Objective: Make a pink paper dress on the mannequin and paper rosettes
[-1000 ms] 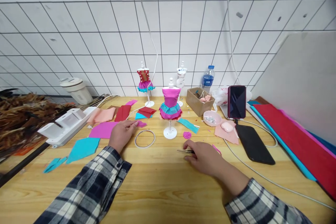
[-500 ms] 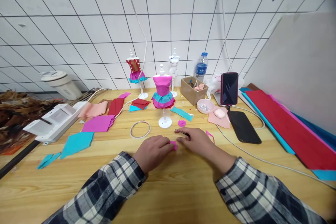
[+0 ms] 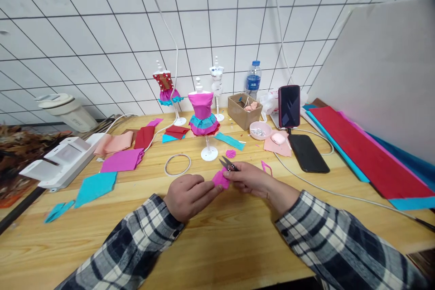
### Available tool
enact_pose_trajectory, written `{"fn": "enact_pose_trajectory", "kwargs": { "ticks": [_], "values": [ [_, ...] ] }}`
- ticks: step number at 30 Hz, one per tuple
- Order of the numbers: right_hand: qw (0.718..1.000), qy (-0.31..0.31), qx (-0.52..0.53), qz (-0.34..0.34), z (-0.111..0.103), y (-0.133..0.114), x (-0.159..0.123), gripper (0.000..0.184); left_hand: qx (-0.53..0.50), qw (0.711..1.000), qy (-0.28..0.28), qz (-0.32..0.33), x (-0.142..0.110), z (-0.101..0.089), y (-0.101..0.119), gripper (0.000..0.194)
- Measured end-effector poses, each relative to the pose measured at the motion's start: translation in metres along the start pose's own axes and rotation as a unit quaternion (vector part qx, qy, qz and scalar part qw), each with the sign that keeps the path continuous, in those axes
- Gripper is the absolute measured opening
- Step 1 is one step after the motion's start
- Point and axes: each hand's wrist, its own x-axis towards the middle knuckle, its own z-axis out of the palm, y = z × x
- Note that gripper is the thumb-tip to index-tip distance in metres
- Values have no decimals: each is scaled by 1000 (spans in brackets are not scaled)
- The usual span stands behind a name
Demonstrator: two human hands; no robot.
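One small piece of bright pink sheet material point(image 3: 221, 178), uneven in outline and a little creased, is held up between the hands above the middle of the table point(image 3: 217, 244). The left hand point(image 3: 190, 197) pinches its lower left part between fingertips, the other fingers laid close together and pointing right. The right hand point(image 3: 250, 178) is closed around small dark scissors point(image 3: 231, 166), whose blades stand parted and point up and to the left, just beside the top of the piece. Whether the right fingertips also touch the piece cannot be told.

Beyond the hands, toward the table's back edge, a white stand point(image 3: 208, 153) carries a dress form point(image 3: 201, 108) in a pink top and a ruffled blue and pink skirt. A round pleated pink rosette point(image 3: 230, 153) lies flat to the right of its base, near the scissors. A pale ring point(image 3: 166, 166) lies left of the base, and a blue strip point(image 3: 233, 142) lies behind the rosette.
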Motion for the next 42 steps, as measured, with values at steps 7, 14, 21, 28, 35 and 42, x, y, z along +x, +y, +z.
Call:
{"fn": "enact_pose_trajectory", "kwargs": {
  "ticks": [7,14,21,28,35,42],
  "values": [
    [965,160,-150,-144,-37,-7,7,34,-83,994,-71,27,6,-2,-5,20],
    [947,73,-235,-205,-26,-14,-4,30,-239,901,19,-361,21,0,5,57],
    [949,90,-210,-217,-13,-8,-4,31,-406,793,-146,-429,33,6,15,42],
    [935,168,-203,-238,-18,-4,5,37,-587,601,-138,-525,22,3,9,35],
    [974,97,-190,-83,-9,0,-1,54,-591,515,55,-618,8,8,-3,31],
    [969,23,-237,-67,10,16,2,46,-597,525,15,-606,9,11,4,37]
  ]
}}
